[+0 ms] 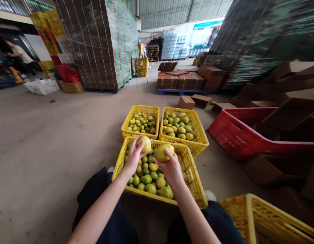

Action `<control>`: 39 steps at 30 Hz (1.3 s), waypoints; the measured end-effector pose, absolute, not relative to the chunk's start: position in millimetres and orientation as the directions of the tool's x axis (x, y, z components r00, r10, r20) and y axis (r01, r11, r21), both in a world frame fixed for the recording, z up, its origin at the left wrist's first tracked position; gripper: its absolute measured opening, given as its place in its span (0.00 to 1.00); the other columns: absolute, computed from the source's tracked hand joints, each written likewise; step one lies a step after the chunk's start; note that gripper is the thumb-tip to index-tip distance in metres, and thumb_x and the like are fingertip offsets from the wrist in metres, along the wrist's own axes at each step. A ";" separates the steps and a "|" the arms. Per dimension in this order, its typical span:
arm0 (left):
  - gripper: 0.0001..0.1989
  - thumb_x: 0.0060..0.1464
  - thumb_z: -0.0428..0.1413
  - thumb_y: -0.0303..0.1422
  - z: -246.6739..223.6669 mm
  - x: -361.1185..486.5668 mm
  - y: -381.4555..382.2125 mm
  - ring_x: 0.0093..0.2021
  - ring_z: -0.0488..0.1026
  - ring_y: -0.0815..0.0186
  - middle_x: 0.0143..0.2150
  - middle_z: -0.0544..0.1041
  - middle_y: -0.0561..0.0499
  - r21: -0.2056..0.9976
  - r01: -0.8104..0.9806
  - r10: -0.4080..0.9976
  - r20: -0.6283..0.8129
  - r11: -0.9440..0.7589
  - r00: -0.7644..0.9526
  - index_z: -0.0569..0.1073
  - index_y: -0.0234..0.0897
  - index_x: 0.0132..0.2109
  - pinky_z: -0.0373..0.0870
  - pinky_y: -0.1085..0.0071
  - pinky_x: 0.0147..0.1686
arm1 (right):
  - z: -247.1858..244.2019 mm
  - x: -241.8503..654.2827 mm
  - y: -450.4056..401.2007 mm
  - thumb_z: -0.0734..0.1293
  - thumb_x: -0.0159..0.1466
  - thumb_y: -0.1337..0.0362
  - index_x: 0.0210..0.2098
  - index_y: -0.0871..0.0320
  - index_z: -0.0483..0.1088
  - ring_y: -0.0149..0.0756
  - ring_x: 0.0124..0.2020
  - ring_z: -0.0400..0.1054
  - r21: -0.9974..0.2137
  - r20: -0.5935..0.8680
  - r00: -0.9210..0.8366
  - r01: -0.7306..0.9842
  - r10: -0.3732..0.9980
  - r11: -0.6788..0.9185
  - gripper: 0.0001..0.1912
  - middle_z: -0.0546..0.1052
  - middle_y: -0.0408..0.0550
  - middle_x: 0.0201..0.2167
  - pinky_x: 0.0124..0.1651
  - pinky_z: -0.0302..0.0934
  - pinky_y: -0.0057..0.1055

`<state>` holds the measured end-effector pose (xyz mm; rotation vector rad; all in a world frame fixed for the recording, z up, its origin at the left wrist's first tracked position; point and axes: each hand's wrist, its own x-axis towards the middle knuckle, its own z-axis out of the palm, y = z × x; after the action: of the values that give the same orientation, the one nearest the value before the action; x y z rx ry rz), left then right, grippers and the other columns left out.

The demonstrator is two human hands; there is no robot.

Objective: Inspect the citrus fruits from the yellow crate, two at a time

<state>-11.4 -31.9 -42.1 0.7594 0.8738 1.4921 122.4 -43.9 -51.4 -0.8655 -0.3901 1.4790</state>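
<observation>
My left hand (132,156) is closed round a pale yellow-green lemon (146,145), held above the far side of the near crate. Beside it, my right hand (171,166) grips a larger yellow-green lemon (161,154) between thumb and fingers. The two fruits are close together but apart. Below both hands stands a yellow plastic crate (197,184) between my legs. In it lie many green and yellow lemons (147,179), partly hidden by my forearms; its right side holds fewer of them.
Two more yellow crates, one at left (125,130) and one at right (201,140), hold similar fruit just beyond. A red bin (230,145) with cardboard stands at right. Another yellow crate (248,217) is at lower right. Wrapped pallet stacks (96,44) rise behind; a person (22,56) is far left.
</observation>
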 end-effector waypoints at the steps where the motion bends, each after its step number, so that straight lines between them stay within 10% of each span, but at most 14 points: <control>1: 0.23 0.46 0.61 0.37 -41.9 -12.7 -34.0 0.50 0.69 0.60 0.54 0.68 0.48 0.894 -0.433 0.987 0.050 -0.113 -0.155 0.67 0.43 0.51 0.70 0.68 0.44 | -52.4 120.6 -45.3 0.71 0.49 0.64 0.42 0.53 0.59 0.39 0.37 0.70 -0.780 -0.195 0.176 -0.625 0.965 -0.043 0.24 0.71 0.42 0.38 0.31 0.71 0.36; 5: 0.28 0.39 0.65 0.28 -33.5 -15.7 -44.9 0.55 0.64 0.61 0.55 0.66 0.48 0.903 -0.274 0.929 0.262 -0.331 -0.261 0.68 0.42 0.50 0.63 0.70 0.52 | -54.5 114.5 -51.8 0.74 0.45 0.68 0.45 0.51 0.58 0.35 0.40 0.66 -0.918 0.125 0.352 -0.314 0.928 0.242 0.31 0.68 0.42 0.42 0.38 0.68 0.32; 9: 0.26 0.32 0.65 0.20 -18.4 -13.8 -55.5 0.57 0.61 0.59 0.51 0.68 0.47 0.896 -0.339 0.934 0.184 -0.287 -0.305 0.73 0.39 0.42 0.63 0.73 0.51 | -50.2 110.9 -56.1 0.74 0.42 0.72 0.45 0.53 0.62 0.33 0.45 0.64 -0.918 0.244 0.446 -0.181 0.861 0.353 0.32 0.67 0.44 0.45 0.48 0.61 0.28; 19: 0.25 0.31 0.66 0.22 -15.3 -14.8 -57.0 0.53 0.63 0.61 0.48 0.69 0.48 0.911 -0.240 0.923 0.268 -0.336 -0.275 0.75 0.40 0.42 0.59 0.74 0.52 | -39.6 113.6 -57.9 0.74 0.43 0.71 0.46 0.52 0.66 0.33 0.43 0.66 -0.917 0.249 0.386 -0.202 0.888 0.345 0.31 0.71 0.43 0.45 0.44 0.64 0.26; 23: 0.16 0.40 0.64 0.31 -24.7 -15.1 -50.4 0.41 0.69 0.66 0.40 0.73 0.50 0.923 -0.355 0.979 0.087 -0.149 -0.185 0.74 0.38 0.39 0.65 0.79 0.39 | -40.7 117.3 -56.7 0.72 0.49 0.63 0.45 0.55 0.67 0.32 0.34 0.69 -0.925 0.071 0.283 -0.341 0.956 0.170 0.24 0.74 0.42 0.37 0.29 0.66 0.23; 27: 0.19 0.48 0.55 0.45 -31.9 -12.1 -41.1 0.24 0.67 0.70 0.29 0.72 0.49 0.732 -0.637 0.956 -0.291 0.240 0.026 0.73 0.33 0.40 0.61 0.79 0.20 | -40.6 120.3 -52.1 0.65 0.55 0.54 0.35 0.60 0.68 0.29 0.18 0.64 -0.776 -0.180 0.103 -0.626 0.978 -0.077 0.16 0.73 0.42 0.23 0.14 0.57 0.22; 30: 0.24 0.49 0.52 0.49 -33.4 -9.9 -35.3 0.19 0.64 0.72 0.25 0.71 0.48 0.557 -0.714 0.903 -0.314 0.424 0.291 0.72 0.30 0.41 0.56 0.78 0.14 | -39.1 124.4 -48.2 0.60 0.58 0.51 0.32 0.61 0.68 0.31 0.15 0.63 -0.642 -0.294 -0.079 -0.722 0.953 -0.258 0.18 0.73 0.46 0.20 0.12 0.54 0.24; 39: 0.13 0.51 0.53 0.36 -25.0 5.7 -34.6 0.40 0.73 0.64 0.35 0.74 0.45 0.167 -0.898 0.895 -0.265 0.408 0.358 0.71 0.31 0.41 0.72 0.73 0.35 | -45.9 133.2 -46.4 0.60 0.57 0.52 0.34 0.59 0.70 0.35 0.31 0.70 -0.248 -0.245 -0.182 -0.938 0.952 -0.243 0.17 0.74 0.48 0.26 0.34 0.68 0.33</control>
<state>5.7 -34.6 -25.0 -0.0078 0.3372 1.1568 133.2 -46.4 -45.9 -0.4048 -0.0473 1.7710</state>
